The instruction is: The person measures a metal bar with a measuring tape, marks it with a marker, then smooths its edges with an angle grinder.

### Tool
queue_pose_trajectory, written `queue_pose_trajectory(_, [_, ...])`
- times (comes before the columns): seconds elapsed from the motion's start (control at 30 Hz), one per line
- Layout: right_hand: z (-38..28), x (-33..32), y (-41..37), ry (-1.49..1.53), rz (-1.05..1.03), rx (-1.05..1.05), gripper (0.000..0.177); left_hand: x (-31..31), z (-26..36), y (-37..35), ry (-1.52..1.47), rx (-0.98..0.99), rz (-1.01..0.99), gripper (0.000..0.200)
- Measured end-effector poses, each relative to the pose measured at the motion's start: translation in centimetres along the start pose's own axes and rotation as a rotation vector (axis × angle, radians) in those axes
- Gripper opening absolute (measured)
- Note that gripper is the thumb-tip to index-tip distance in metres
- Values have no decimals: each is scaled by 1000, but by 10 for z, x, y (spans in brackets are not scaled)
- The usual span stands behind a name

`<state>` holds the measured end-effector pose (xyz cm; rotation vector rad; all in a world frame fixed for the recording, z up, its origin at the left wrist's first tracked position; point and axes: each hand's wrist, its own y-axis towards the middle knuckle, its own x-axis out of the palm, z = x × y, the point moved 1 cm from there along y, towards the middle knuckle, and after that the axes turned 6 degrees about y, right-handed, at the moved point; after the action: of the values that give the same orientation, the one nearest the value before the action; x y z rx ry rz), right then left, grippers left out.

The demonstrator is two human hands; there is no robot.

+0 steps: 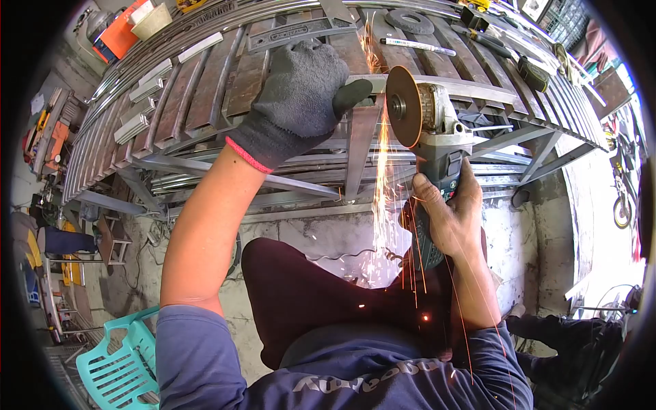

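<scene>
My left hand (297,99), in a dark grey work glove with a red cuff, is closed over a metal bar (471,89) at the bench's front edge. Its thumb points right, toward the grinder; the curled fingers are mostly hidden. My bare right hand (451,215) grips an angle grinder (437,157) by its body. The brown disc (404,108) stands upright just right of my left thumb, at the bar. Bright sparks (383,178) stream down from there, and some fly up behind it. The exact contact point is hard to make out.
The slatted metal bench (239,82) carries a marker pen (417,46), a round grey disc (410,22), a flat metal piece with cutouts (301,33) and short light metal pieces (140,109). A turquoise plastic chair (123,362) stands low left. My knees lie below the sparks.
</scene>
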<state>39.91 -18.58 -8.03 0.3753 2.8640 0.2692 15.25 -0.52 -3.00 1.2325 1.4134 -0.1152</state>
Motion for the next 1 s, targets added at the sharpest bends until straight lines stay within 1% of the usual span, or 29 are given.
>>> queue_pose_trajectory(0.07, [1, 1, 1, 3, 9, -37, 47, 0, 0, -1, -21, -2, 5, 15])
queue_pose_trajectory(0.17, [-7, 0, 1, -31, -3, 15, 48, -2, 1, 1, -43, -4, 29, 16])
queue_pose_trajectory(0.27, [-6, 1, 1, 5, -3, 3, 47, -5, 1, 3, -27, 6, 35, 15])
queue_pose_trajectory(0.37, [-3, 0, 2, 13, -4, 18, 46, -5, 3, 2, -45, -14, -7, 16])
queue_pose_trajectory(0.47, [-3, 2, 3, 30, 7, -11, 45, 0, 0, 2, -35, 0, 17, 19])
queue_pose_trajectory(0.57, [-11, 0, 2, 32, -20, 126, 43, 1, -1, 1, -74, 21, 76, 20])
queue_pose_trajectory(0.67, [-1, 0, 4, -8, 20, 22, 43, 2, -1, 0, -89, 18, 98, 19])
queue_pose_trajectory(0.77, [-11, -1, 2, 1, -11, 62, 45, -2, 0, 1, -62, 30, 96, 19])
queue_pose_trajectory(0.87, [-4, -2, 0, 4, -6, 53, 47, -6, 3, 3, -66, 8, 15, 18])
queue_pose_trajectory(0.97, [-2, -4, -2, 13, -15, 72, 50, -1, 1, 0, 6, 42, 50, 18])
queue_pose_trajectory(1.0, [0, -4, -3, 11, -14, 63, 51, -2, 2, 1, -4, 19, 35, 18])
